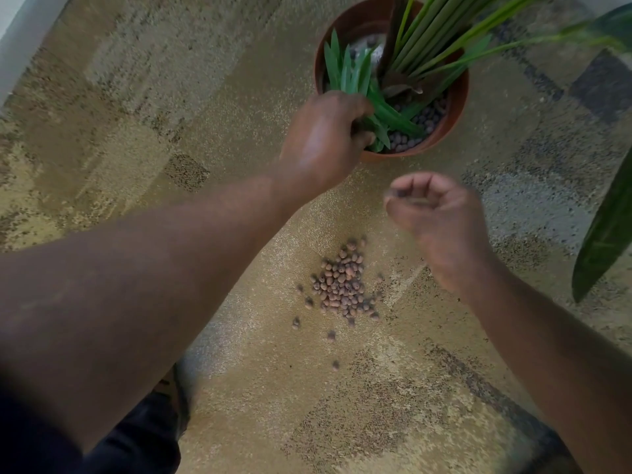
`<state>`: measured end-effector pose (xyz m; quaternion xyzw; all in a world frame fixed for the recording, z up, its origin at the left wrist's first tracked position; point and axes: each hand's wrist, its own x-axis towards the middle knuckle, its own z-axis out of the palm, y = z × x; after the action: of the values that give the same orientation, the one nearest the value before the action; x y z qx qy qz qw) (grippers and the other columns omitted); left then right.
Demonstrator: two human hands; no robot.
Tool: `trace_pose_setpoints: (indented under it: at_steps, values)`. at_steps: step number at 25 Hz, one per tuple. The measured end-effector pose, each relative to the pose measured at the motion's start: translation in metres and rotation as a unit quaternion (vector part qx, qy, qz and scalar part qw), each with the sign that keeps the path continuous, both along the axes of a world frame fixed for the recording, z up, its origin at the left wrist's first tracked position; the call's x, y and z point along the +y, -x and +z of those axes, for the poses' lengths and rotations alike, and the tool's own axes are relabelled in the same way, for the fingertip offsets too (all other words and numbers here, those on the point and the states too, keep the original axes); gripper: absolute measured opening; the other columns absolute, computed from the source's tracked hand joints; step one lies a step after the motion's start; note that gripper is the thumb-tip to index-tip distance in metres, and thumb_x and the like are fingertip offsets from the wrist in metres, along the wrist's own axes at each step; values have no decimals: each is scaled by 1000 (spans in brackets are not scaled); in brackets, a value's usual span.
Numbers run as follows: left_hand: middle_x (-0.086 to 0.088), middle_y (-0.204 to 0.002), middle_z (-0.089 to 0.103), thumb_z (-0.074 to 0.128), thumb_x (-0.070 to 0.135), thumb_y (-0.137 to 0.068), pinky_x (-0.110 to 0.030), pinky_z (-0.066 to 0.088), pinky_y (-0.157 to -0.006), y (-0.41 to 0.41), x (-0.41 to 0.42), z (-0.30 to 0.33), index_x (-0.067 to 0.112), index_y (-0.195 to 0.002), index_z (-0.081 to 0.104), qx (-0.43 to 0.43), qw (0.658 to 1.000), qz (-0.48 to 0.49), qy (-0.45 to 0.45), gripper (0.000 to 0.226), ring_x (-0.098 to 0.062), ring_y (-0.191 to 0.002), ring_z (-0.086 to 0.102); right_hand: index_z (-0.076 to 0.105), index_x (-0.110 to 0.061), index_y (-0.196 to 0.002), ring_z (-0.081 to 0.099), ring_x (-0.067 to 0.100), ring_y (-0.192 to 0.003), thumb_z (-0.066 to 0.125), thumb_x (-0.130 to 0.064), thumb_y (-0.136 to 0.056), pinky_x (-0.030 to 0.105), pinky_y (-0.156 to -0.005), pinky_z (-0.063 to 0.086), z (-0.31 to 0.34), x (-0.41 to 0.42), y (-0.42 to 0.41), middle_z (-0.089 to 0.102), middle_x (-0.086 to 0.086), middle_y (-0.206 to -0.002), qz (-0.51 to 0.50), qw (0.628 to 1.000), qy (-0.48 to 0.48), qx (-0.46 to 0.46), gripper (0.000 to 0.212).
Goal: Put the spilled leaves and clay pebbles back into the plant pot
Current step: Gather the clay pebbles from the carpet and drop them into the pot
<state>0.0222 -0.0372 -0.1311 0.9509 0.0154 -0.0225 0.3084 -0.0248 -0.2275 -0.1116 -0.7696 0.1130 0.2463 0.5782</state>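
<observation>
Two hands working over tan carpet (pixel 143 97). Sitting beyond them, terracotta plant pot (pixel 456 107). Gripping a bunch of green leaves (pixel 349 71) at its near rim, left hand (pixel 321 145). Hovering loosely curled, contents unclear, right hand (pixel 437 217). Lying between the forearms, spilled clay pebbles (pixel 342 282).

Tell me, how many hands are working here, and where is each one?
2. The left hand grips a bunch of green leaves at the plant pot rim. The right hand, fingers curled, hovers above the clay pebbles spilled on the carpet.
</observation>
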Motion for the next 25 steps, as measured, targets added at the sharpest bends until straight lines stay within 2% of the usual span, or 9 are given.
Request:
trace_pose_setpoints:
  at_steps: [5,8,10,13,16,18,21,23,25]
  values:
    - [-2,-102,71,71,24,-93,-37,55,-83,6,-1,-2,14,-114,72,-3,1000,16,-2,24,-17,-90,65,70,-6,-101,68,17,-81,74,5,-82,33,-78,62,11,29,-50,73,12,-93,-89,994,-51,-48,22]
    - [-4,-108,70,70,26,-94,-38,54,-85,8,-2,-3,14,-120,69,6,1000,19,-6,29,-19,-95,64,68,-7,-112,72,16,-93,75,4,-84,35,-86,62,2,38,-63,73,7,-101,-99,995,-27,-17,31]
    - [-3,-112,69,69,27,-95,-33,54,-86,10,-3,-4,15,-123,68,7,1000,19,6,31,-18,-97,64,68,-12,-117,72,14,-100,77,0,-83,34,-86,61,-3,38,-66,72,1,-108,-92,996,1,-11,36]
    - [-2,-114,69,69,25,-96,-32,54,-89,12,-1,-6,15,-126,68,0,1000,21,17,32,-16,-98,64,68,-17,-117,72,2,-91,74,0,-85,26,-81,62,-9,36,-59,71,-5,-106,-80,996,35,-35,36]
    - [-4,-118,67,67,16,-96,-37,54,-91,14,-3,-9,12,-125,67,-5,999,24,44,29,-19,-103,63,67,-16,-111,69,-1,-81,69,2,-87,11,-71,56,-12,30,-42,69,3,-108,11,978,125,-169,30]
    - [-10,-128,62,63,3,-94,-34,51,-100,26,-6,-11,8,-125,66,-46,997,13,62,32,-24,-116,58,69,-16,-104,65,3,-75,69,4,-86,11,-64,55,-18,24,-27,66,2,-101,90,961,147,-218,27]
    - [-18,-141,48,61,-9,-87,-32,37,-114,73,-8,-29,9,-131,59,-48,999,-21,5,48,-32,-132,42,67,-21,-103,63,1,-70,69,1,-87,9,-56,53,-40,12,-1,66,-7,-95,185,957,199,-100,28]
    - [-14,-139,48,63,-7,-88,-39,43,-111,110,-6,-47,10,-139,53,74,997,-27,-4,54,-29,-128,46,65,-23,-107,64,5,-75,69,-4,-88,11,-58,53,-58,6,20,65,-5,-106,240,941,238,26,27]
    - [-9,-133,49,70,5,-91,-33,50,-105,139,-7,-63,13,-141,50,241,970,-20,12,54,-23,-117,55,61,-21,-125,65,16,-98,72,-8,-88,24,-84,59,-72,5,40,60,2,-126,272,923,256,94,40]
